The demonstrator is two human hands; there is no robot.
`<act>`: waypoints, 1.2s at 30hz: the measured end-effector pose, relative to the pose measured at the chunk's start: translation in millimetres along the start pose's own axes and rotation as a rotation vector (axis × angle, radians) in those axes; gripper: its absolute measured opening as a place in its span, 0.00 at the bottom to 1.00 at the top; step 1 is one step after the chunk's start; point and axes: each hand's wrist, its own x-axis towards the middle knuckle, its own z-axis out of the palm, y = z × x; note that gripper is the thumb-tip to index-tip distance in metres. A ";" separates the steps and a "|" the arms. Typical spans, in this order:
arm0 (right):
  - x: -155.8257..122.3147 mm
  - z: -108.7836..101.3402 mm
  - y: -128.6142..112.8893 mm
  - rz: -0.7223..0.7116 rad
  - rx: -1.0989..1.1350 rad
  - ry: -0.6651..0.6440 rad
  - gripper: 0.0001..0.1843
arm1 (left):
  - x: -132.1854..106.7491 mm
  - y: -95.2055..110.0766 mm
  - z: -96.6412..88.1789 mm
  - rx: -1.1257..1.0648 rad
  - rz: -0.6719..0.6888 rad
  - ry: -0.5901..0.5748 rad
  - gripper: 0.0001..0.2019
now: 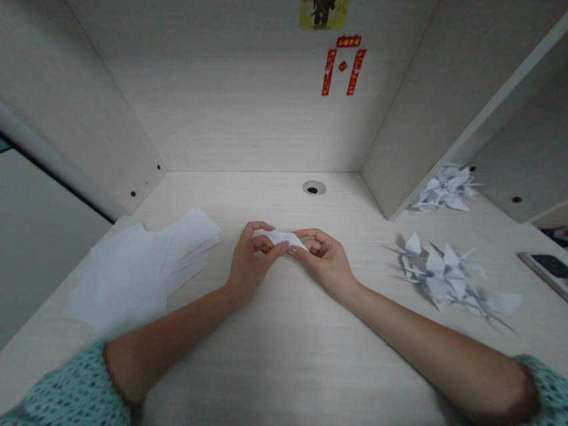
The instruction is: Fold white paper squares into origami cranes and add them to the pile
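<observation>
Between my two hands, over the middle of the desk, is a small piece of folded white paper [284, 238]. My left hand [256, 254] pinches its left end, thumb in front and fingers behind. On the right end, my right hand [324, 257] grips the paper in the same way, and the two thumbs nearly meet at its near edge. Left of my left hand lies a fanned stack of white paper sheets [129, 278]. To the right of my right hand sits a cluster of folded white paper cranes [442, 272].
More paper cranes [447, 188] lie behind the upright divider [454, 115] at the right. A phone-like device [562, 276] rests at the far right. A round cable hole [314, 188] is near the back panel, which bears red stickers [329, 72].
</observation>
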 end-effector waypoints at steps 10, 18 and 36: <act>4.9 -1.6 3.9 0.033 -0.011 -0.036 0.22 | 12.0 -9.8 -6.9 -0.150 -0.035 0.046 0.21; 3.6 0.1 4.1 -0.005 -0.011 0.021 0.18 | 11.1 -10.0 -6.1 -0.131 -0.023 0.064 0.26; 0.1 -2.5 11.6 -0.126 -0.089 -0.089 0.15 | 5.8 -9.6 -4.3 0.150 -0.022 -0.116 0.28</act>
